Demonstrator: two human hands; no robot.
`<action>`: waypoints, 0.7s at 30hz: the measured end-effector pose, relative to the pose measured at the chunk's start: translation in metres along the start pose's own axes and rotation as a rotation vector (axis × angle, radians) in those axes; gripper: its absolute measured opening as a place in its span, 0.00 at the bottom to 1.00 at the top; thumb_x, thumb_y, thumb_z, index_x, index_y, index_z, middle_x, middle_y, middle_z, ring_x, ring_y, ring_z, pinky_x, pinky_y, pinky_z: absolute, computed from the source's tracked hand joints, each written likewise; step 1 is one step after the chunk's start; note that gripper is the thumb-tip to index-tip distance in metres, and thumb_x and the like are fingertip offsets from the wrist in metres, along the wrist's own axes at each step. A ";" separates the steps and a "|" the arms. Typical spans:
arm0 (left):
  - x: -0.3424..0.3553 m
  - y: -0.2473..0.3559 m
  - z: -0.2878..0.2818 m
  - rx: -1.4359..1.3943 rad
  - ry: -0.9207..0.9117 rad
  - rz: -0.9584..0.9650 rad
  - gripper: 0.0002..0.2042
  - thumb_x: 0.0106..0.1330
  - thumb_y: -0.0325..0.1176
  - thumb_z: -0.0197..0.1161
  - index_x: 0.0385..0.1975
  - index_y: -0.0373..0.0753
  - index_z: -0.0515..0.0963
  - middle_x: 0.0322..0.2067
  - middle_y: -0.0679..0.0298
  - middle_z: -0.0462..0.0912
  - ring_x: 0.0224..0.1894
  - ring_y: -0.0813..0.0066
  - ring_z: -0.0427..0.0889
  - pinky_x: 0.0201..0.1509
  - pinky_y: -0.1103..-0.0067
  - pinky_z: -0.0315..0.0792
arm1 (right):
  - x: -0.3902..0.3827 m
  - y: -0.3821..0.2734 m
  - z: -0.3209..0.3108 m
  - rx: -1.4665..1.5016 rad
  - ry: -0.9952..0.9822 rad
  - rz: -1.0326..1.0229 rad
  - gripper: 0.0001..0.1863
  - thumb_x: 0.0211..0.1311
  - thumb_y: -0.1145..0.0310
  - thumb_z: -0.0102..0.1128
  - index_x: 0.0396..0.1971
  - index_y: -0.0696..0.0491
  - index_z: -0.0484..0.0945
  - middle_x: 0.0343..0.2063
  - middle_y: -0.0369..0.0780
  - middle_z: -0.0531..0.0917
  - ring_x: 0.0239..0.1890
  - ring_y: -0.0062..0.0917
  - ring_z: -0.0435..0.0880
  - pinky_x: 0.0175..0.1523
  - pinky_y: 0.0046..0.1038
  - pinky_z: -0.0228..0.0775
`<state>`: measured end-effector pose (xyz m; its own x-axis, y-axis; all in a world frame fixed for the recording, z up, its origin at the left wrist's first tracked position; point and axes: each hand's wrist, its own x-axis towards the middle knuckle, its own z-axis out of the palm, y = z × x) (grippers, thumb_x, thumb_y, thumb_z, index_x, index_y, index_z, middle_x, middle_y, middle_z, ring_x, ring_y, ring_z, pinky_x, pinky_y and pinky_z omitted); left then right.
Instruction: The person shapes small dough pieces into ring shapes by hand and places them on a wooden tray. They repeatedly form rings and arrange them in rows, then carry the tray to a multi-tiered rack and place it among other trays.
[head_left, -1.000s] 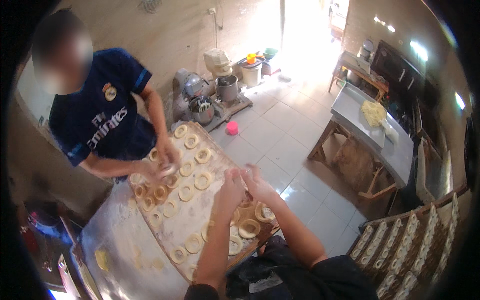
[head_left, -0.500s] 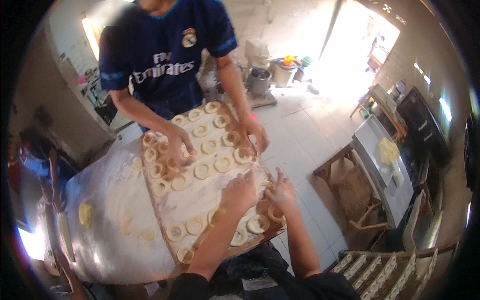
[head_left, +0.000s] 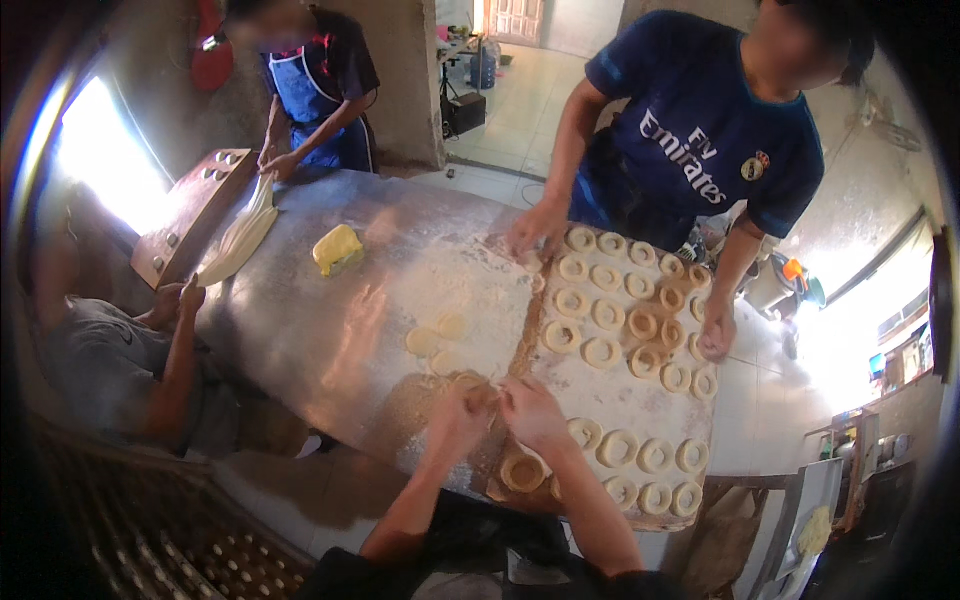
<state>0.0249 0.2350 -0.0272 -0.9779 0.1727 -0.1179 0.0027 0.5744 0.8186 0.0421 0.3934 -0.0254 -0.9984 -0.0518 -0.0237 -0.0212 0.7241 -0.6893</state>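
Observation:
My left hand [head_left: 460, 420] is curled closed around a pale piece of dough [head_left: 468, 382] above the floured metal table [head_left: 310, 370], near the edge of the wooden board. My right hand [head_left: 530, 415] is closed right beside it, its fingertips on something small and blurred. Rows of dough rings [head_left: 620, 450] lie on the board [head_left: 615, 395], with a band of bare floured wood between them. Flat dough rounds [head_left: 425, 340] rest in the flour left of the board, and a yellow block [head_left: 338, 250] sits farther back.
Across the board stands a co-worker in a dark blue shirt [head_left: 700, 130], hands at both board edges. At the left, a person in a blue apron [head_left: 310, 100] and one in grey [head_left: 110, 360] hold long stretched dough [head_left: 240, 235]. A metal-topped side table [head_left: 800, 530] is lower right.
My view has swung left, bringing the metal table and two more people into view. My hands have moved from over the board's rings to its left edge. The co-worker's hands have moved apart.

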 end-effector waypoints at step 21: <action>0.070 -0.054 -0.093 -0.566 -0.466 0.160 0.10 0.60 0.30 0.68 0.39 0.33 0.80 0.30 0.63 0.84 0.35 0.80 0.81 0.40 0.81 0.75 | 0.047 -0.069 0.028 0.915 -0.002 0.154 0.22 0.58 0.76 0.63 0.49 0.52 0.62 0.36 0.40 0.78 0.41 0.25 0.80 0.46 0.30 0.74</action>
<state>-0.0628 0.1415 -0.0270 -0.7841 0.6132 -0.0959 -0.0935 0.0359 0.9950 -0.0021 0.3219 0.0006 -0.9867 -0.0021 -0.1628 0.1622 -0.1012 -0.9816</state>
